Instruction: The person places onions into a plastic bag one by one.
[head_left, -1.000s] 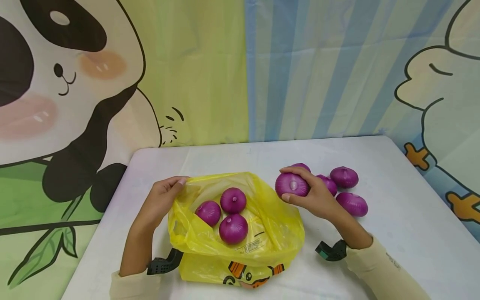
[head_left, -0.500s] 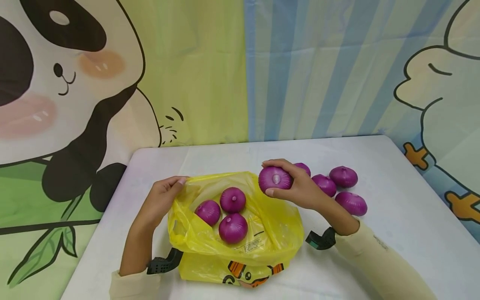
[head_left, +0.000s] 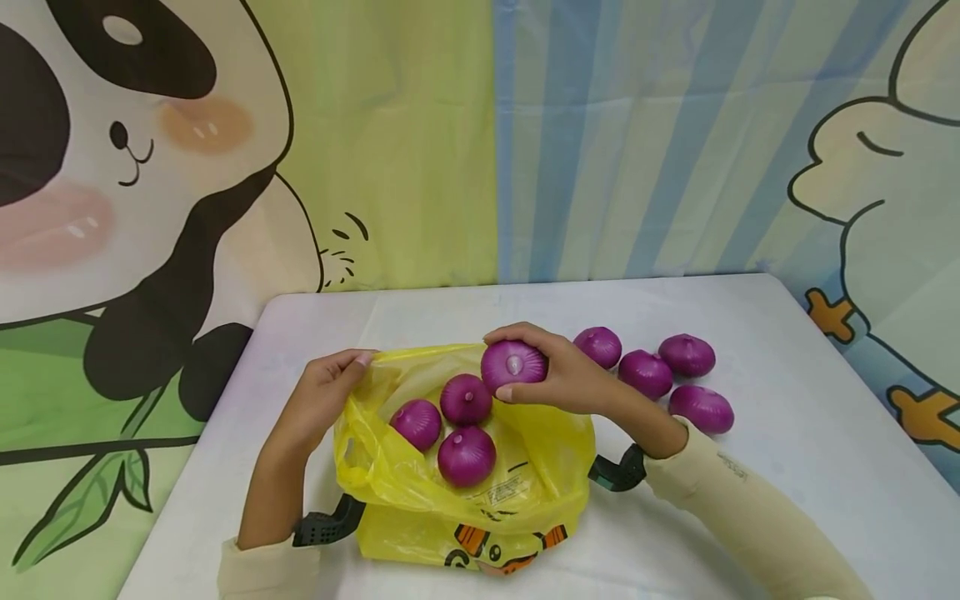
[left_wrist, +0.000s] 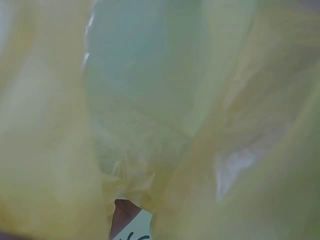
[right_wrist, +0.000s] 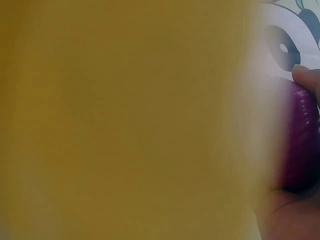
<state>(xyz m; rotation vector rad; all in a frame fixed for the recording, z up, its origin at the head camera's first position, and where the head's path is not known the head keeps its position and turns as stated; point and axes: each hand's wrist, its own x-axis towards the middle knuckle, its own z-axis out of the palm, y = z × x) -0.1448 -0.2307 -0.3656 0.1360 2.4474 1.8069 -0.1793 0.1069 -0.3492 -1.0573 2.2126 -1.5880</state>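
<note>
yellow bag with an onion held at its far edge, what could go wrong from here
The held onion might bump the three onions in the bag, since one appears right beside it in the head view. The left hand pinches the bag at only one corner, so the other side could sag inward. The right wrist camera is close to the bag, and yellow fills most of its picture, so it may snag.

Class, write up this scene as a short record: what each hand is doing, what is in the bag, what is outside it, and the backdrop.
Left hand: grips the yellow bag by its rim
Right hand: holds one purple onion at the bag's mouth
In bag: three onions
On white table: four onions, right of the bag
Backdrop: includes a cartoon panda
</note>
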